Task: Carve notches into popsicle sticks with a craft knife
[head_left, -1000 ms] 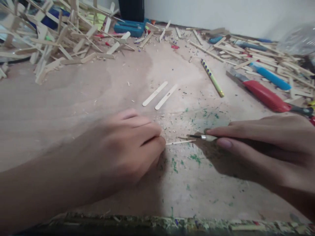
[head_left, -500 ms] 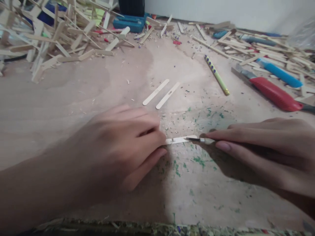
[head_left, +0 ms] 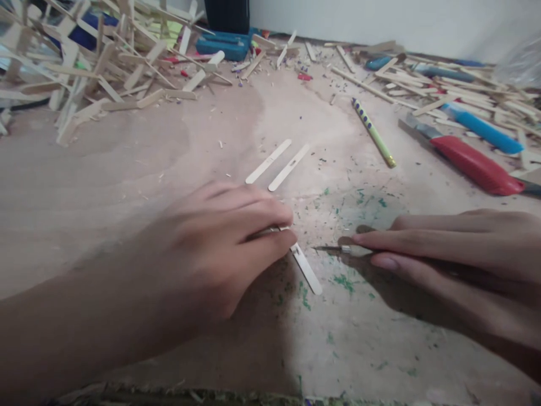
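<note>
Resting on the worn surface (head_left: 127, 169), the left hand (head_left: 211, 248) lay palm down with its fingers (head_left: 270, 217) curled narrow, pinching one end of a flat wooden craft stick (head_left: 306, 269). The free end of that stick angled toward the near edge and lay flat on the surface, just right of the left fingertips. The right hand (head_left: 456, 265) lay opposite, its fingers closed on a slim craft knife (head_left: 338, 248) held low and nearly level. The blade tip pointed left toward the held stick but stood apart from it, with a small gap between them. Green flecks and fine shavings marked the surface under and around both hands.

Beyond the left hand, two more craft sticks (head_left: 279, 160) lay side by side, parallel and close; whether they touched could not be told. A spotted yellow pencil (head_left: 374, 133) lay farther right, well apart from them. A red-handled utility knife (head_left: 469, 160) lay at the right side, above the right hand, with a blue-handled tool (head_left: 486, 128) just behind it among scattered sticks. A tangled pile of wooden sticks (head_left: 84, 62) filled the far left corner. A blue case (head_left: 222, 45) sat at the back beside a dark container (head_left: 226, 14), near the wall.
</note>
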Action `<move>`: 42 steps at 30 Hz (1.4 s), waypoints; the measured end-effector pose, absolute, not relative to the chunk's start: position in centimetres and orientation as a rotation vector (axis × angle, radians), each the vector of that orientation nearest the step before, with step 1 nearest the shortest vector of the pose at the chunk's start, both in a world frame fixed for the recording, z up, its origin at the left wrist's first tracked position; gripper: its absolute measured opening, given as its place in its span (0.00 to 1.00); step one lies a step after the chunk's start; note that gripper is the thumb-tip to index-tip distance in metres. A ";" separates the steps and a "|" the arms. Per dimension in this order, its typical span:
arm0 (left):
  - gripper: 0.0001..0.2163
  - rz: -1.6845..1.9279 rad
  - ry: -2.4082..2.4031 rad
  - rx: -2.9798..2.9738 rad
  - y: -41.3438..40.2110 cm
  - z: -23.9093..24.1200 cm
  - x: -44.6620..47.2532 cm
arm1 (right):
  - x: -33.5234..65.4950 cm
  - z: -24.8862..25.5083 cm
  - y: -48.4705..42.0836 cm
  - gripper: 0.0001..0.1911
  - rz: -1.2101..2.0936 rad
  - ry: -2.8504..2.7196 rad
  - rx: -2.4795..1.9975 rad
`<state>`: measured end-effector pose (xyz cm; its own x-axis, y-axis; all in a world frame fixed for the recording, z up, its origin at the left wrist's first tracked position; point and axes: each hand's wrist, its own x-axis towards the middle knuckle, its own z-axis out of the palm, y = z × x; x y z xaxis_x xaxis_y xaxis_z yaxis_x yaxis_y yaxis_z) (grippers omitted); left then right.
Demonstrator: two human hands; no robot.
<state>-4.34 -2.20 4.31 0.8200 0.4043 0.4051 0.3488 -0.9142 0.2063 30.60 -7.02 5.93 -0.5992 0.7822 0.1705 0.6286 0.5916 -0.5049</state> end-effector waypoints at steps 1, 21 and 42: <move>0.14 0.674 0.593 2.867 -2.3 4.2 -4.3 | 30.7 6.0 -7.0 0.14 0.551 -2.447 -1.139; 0.18 0.516 0.697 2.477 -3.8 4.6 -3.9 | 31.0 6.9 -8.3 0.32 0.604 -2.665 -1.043; 0.18 0.534 0.658 2.453 -3.5 4.4 -3.5 | 31.7 6.1 -8.9 0.36 0.547 -2.716 -1.043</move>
